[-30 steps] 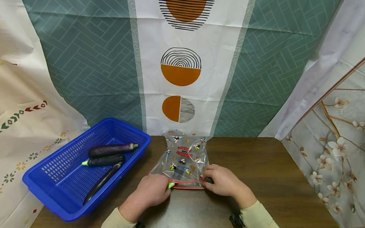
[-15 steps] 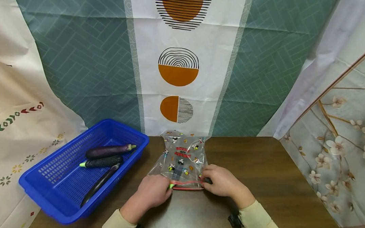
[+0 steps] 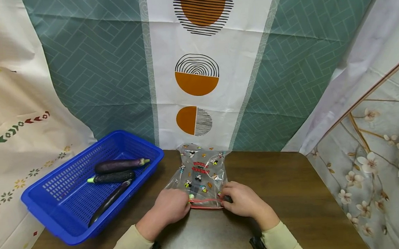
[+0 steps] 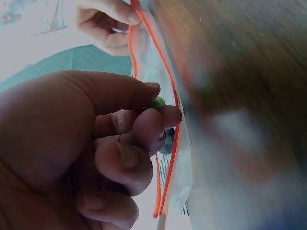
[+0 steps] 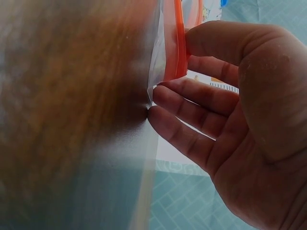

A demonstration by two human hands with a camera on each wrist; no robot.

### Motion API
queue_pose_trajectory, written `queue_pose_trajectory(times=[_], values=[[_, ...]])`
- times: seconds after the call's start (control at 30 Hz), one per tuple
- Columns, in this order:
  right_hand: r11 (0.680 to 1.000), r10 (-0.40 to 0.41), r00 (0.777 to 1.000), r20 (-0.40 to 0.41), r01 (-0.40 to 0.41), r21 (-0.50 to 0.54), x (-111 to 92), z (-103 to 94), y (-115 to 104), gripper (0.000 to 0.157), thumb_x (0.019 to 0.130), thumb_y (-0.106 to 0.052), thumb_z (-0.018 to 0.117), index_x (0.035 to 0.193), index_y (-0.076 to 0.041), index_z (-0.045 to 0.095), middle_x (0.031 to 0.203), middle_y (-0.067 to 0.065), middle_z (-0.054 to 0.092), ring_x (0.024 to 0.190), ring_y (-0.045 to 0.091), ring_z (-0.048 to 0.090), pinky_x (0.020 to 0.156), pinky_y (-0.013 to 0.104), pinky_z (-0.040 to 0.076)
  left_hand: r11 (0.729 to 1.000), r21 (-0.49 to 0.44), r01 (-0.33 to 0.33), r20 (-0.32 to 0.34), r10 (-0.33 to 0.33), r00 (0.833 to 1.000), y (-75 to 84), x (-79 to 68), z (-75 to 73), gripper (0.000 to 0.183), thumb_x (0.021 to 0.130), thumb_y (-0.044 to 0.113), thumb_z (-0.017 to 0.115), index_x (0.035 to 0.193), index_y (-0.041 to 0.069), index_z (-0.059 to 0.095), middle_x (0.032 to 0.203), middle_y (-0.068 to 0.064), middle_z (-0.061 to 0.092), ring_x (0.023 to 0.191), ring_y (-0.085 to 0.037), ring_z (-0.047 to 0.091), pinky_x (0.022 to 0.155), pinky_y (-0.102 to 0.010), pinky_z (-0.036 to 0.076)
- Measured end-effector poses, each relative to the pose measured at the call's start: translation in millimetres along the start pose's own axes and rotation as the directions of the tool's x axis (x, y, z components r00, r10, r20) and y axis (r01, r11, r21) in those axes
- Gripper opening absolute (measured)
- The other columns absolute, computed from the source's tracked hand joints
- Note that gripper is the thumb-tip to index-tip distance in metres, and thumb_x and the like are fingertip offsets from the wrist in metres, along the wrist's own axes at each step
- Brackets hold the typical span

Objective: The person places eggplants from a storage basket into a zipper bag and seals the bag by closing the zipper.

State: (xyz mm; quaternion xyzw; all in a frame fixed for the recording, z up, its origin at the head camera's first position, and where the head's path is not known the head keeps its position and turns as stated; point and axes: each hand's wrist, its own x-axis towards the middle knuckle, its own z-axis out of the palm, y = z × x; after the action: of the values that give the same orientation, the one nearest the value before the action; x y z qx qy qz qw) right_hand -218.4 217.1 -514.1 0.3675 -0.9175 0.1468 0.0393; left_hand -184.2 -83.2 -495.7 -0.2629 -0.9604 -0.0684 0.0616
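Observation:
A clear zip bag with red lettering and cartoon prints lies on the table, its red-edged mouth toward me. My left hand is at the left of this mouth. In the left wrist view its thumb and fingers pinch the light green end of a dark cucumber, whose dark body shows between the bag's two red edges. At the right corner, my right hand pinches the bag's rim; in the right wrist view the thumb is against the red strip, with the other fingers behind.
To the left stands a blue plastic basket. Inside it lie a purple eggplant, a dark cucumber with a light green tip and a slim dark eggplant. Patterned cloth hangs behind the wooden table.
My left hand has shifted slightly right at the bag's mouth, and the cucumber's green end has moved farther into the bag. The right hand keeps its grip on the rim.

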Motion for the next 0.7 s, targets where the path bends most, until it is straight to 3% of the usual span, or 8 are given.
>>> queue_pose_trajectory(times=[0.17, 0.37, 0.57, 0.7], values=[[1.000, 0.002, 1.000, 0.003, -0.002, -0.005, 0, -0.3, 0, 0.006, 0.096, -0.022, 0.086, 0.096, -0.022, 0.080, 0.103, -0.011, 0.066, 0.096, 0.013, 0.063, 0.083, 0.037, 0.060, 0.999, 0.039, -0.002, -0.005, 0.003, 1.000, 3.7, 4.3, 3.1, 0.044, 0.090, 0.022, 0.080, 0.059, 0.023, 0.049, 0.062, 0.003, 0.056, 0.059, -0.028, 0.065, 0.047, -0.049, 0.050], [1.000, 0.002, 1.000, 0.022, -0.002, -0.007, 1, -0.3, 0, 0.005, 0.097, -0.023, 0.084, 0.097, -0.021, 0.081, 0.104, -0.010, 0.066, 0.096, 0.013, 0.063, 0.084, 0.038, 0.061, 1.000, 0.007, 0.019, 0.036, -0.019, 0.999, 3.7, 6.6, 1.9, 0.041, 0.090, 0.022, 0.080, 0.059, 0.023, 0.053, 0.063, 0.003, 0.056, 0.058, -0.028, 0.063, 0.047, -0.050, 0.049], [1.000, 0.009, 1.000, 0.028, -0.009, -0.008, 1, -0.7, 0, 0.005, 0.096, -0.023, 0.085, 0.098, -0.021, 0.081, 0.104, -0.010, 0.066, 0.096, 0.013, 0.063, 0.084, 0.039, 0.060, 0.997, -0.073, 0.027, 0.087, -0.021, 0.996, -1.1, 4.7, -11.4, 0.044, 0.095, 0.025, 0.081, 0.060, 0.024, 0.054, 0.061, 0.006, 0.052, 0.056, -0.020, 0.055, 0.050, -0.046, 0.047], [1.000, 0.014, 0.999, 0.033, -0.014, -0.001, 1, -1.8, -1, 0.004, 0.097, -0.023, 0.084, 0.098, -0.020, 0.081, 0.104, -0.009, 0.067, 0.098, 0.014, 0.064, 0.085, 0.040, 0.061, 0.997, -0.081, 0.010, 0.058, -0.005, 0.998, -8.4, 4.5, -19.9, 0.046, 0.096, 0.026, 0.079, 0.059, 0.025, 0.052, 0.059, 0.008, 0.049, 0.056, -0.017, 0.053, 0.048, -0.043, 0.044]])
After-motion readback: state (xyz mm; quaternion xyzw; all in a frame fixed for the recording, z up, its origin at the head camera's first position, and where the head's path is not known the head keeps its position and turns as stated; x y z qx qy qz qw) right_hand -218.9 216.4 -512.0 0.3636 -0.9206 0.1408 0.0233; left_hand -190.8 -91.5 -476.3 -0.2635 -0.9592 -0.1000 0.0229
